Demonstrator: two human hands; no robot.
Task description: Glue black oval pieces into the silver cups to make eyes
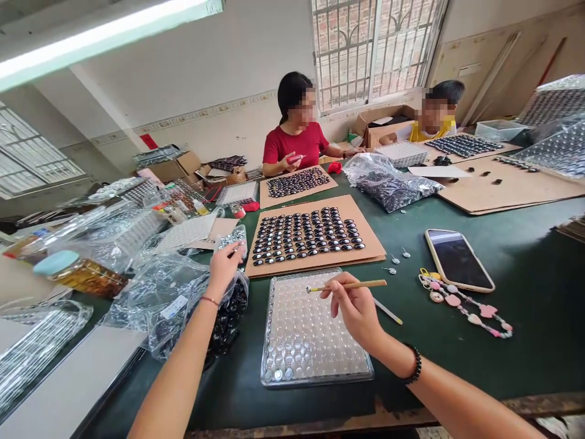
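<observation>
My right hand (354,308) grips a thin wooden stick (373,283) like a pen, above a clear plastic tray (361,369). A small piece, too small to name, shows at the stick's left tip. The tray has rows of round cells, and several shiny round pieces (286,353) sit near its lower left. My left hand (223,266) has its fingertips pinched together at the edge of a small clear box (242,235) of tiny silvery pieces. What it holds is too small to make out. Below that hand lies a plastic bag of glossy black pieces (231,314).
Beyond the tray, cardboard (365,244) carries rows of black oval pieces (311,235). A phone (459,259) with a beaded strap (475,311) and several small pins (395,260) lie rightward. A jar (86,274) stands left. Two people sit across the table, one holding a red bottle (295,158).
</observation>
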